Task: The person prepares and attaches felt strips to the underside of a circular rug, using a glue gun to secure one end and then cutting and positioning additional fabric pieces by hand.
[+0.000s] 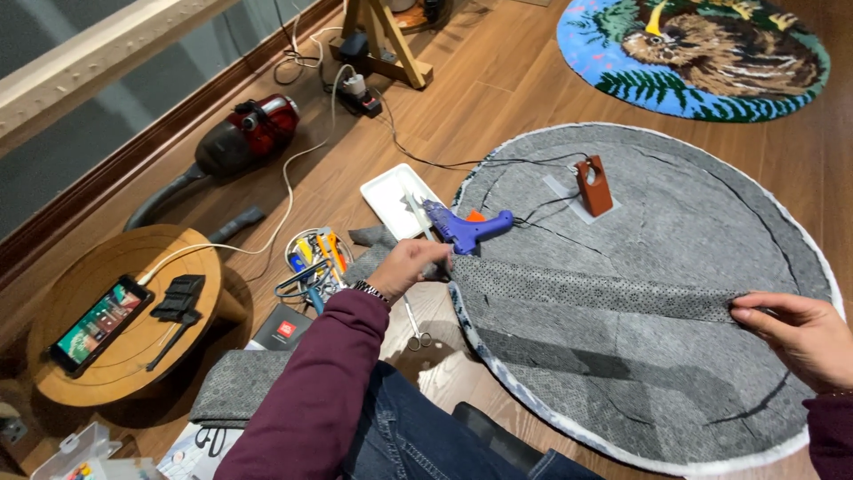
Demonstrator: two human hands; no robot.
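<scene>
A round grey rug point(675, 222) lies face down on the wooden floor, its felt backing up. A long strip of dotted grey fabric point(586, 289) is stretched taut across it. My left hand point(410, 265) pinches the strip's left end at the rug's edge. My right hand point(791, 333) pinches the right end near the opposite rim. A blue glue gun point(462, 227) rests on the rug's edge just beyond my left hand, next to a white tray point(391, 196).
A brown stand point(593, 185) sits on the rug. Scissors point(416, 331), a tin of tools point(313, 258), more grey fabric point(235, 384), a low round wooden table point(124, 311) with a phone point(99, 322), a red vacuum cleaner point(244, 133) and a colourful bird rug point(693, 53) surround it.
</scene>
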